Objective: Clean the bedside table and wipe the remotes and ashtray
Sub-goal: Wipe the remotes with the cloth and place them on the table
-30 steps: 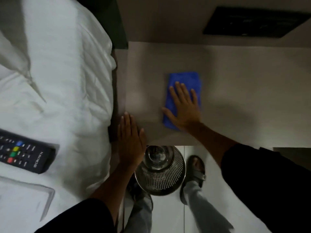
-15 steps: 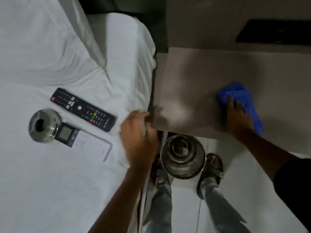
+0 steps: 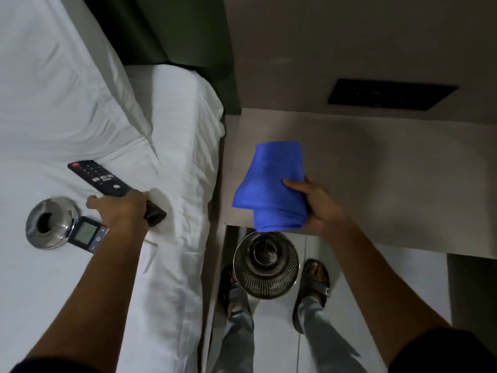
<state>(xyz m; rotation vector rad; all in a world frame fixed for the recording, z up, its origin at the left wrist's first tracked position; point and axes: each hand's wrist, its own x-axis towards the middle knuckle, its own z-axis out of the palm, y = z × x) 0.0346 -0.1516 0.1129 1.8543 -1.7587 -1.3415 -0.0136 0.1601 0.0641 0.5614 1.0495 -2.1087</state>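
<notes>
White rumpled bedsheet point(image 3: 80, 109) fills the nine o'clock side, and a beige wood-grain bedside table point(image 3: 390, 162) spreads toward three o'clock. On the sheet, the left hand point(image 3: 121, 211) closes around the lower end of a long black TV remote point(image 3: 107, 181) lying diagonally. At eight o'clock from that hand a round shiny metal ashtray point(image 3: 49, 223) touches a white remote with a small grey screen point(image 3: 86, 234), partly under the forearm. The right hand point(image 3: 317, 208) grips a folded blue microfibre cloth point(image 3: 271, 187), raised over the table's near edge. At six o'clock, a perforated metal waste bin point(image 3: 266, 267) stands on the floor between two sandalled feet.
</notes>
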